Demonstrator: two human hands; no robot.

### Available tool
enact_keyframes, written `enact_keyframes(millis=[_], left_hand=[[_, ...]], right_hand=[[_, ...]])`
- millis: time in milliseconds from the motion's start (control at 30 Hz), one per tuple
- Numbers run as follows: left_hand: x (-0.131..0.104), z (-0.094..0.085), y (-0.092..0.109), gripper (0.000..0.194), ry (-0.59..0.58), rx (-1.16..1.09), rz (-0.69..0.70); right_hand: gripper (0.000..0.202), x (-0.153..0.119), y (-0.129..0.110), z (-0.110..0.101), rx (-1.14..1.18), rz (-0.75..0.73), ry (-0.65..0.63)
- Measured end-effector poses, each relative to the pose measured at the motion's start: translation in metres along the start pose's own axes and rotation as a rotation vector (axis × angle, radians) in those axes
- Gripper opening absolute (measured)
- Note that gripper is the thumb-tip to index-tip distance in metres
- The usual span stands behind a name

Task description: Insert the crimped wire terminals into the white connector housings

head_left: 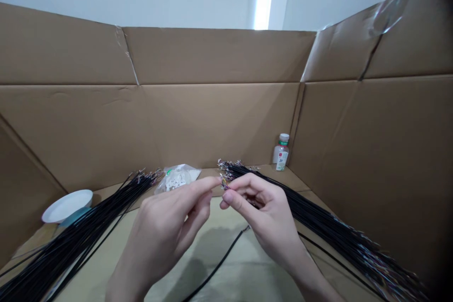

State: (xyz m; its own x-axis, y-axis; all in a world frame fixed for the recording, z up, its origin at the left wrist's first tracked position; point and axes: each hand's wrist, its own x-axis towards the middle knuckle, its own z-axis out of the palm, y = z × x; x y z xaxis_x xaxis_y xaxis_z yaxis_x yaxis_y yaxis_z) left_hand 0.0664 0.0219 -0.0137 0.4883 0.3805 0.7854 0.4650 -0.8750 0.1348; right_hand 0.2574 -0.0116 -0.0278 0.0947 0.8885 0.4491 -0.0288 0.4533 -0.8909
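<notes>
"Running up from the near edge of the pale yellowish worktop (205, 255) is one thin black cable (231, 245), with its bared end just below the right hand (265, 212). And the hands, what are they doing?"

"They meet above the worktop. The right hand pinches a small tuft of fine, multicoloured wires (224, 184) between thumb and forefinger, its other fingers curled underneath."

"So the tuft sits between the two?"

"Yes, right at the fingertips. The left hand (173, 222) comes from the other side, forefinger stretched out so its tip touches the wires. Whether its thumb presses on them too, I can't tell."

"Does a cable lead to that tuft?"

"A second black cable (325, 248) slants away past the right wrist, but the hand hides any join."

"And at the sides?"

"A thick sheaf of black cables with frayed ends (88, 231) slants along the left, a similar black sheaf with coloured wire ends (311, 207) along the right; neither is in the hands' grip. Left of the first one is a shallow white dish (67, 205)."

"Farther back?"

"A clear plastic bag of small white pieces (179, 177) lies beyond the left hand, and a clear bottle with a white cap (282, 153) stands in the right corner, before the tall brown cardboard wall (219, 122)."
</notes>
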Motion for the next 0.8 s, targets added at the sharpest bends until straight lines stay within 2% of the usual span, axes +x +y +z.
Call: enact_keyframes(millis=[200,467,800], left_hand=[[0.0011,0.0005,-0.0049,0.029,0.015,0.087,0.112],[0.0024,0.0027,-0.0046,0.026,-0.001,-0.012,0.017],[0.0021,0.0041,-0.0038,0.028,0.008,-0.059,-0.053]], right_hand=[[0.010,0.0012,0.0015,-0.0012,0.015,-0.013,0.011],[0.025,0.0004,-0.0006,-0.0052,-0.136,-0.015,-0.001],[0.029,0.0033,0.0028,-0.0035,-0.104,-0.006,-0.033]])
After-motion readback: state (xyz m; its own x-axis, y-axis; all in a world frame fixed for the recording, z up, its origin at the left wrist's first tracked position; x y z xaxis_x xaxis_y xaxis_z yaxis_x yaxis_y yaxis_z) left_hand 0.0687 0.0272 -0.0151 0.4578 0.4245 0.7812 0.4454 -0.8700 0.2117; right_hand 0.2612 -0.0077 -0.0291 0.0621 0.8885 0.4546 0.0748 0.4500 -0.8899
